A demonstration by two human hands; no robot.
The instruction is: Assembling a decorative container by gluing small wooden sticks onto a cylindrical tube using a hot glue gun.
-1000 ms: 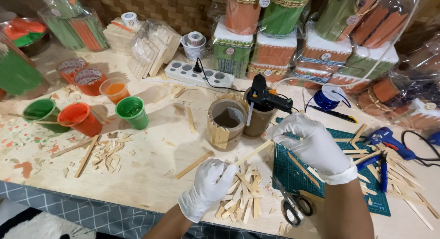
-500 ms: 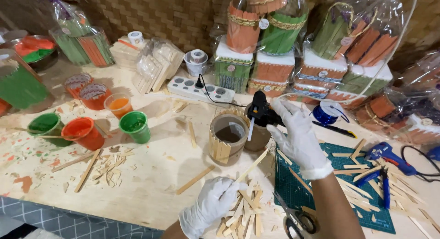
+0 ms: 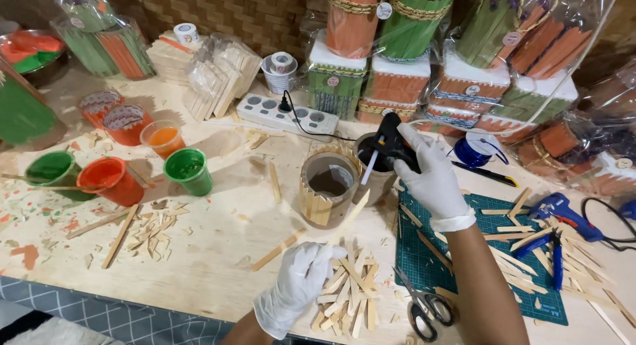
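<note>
While the right hand (image 3: 430, 176) grips a black glue gun (image 3: 391, 141) at one o'clock of the stick-clad cup (image 3: 328, 189), the left hand (image 3: 298, 285) pinches a wooden stick (image 3: 348, 216).

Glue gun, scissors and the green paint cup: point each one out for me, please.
glue gun (image 3: 387, 141), head view, on its black body just above the gloved right hand.
scissors (image 3: 419, 304), head view, on the pivot where the blades meet the handles.
green paint cup (image 3: 189, 171), head view, on its rim.
</note>
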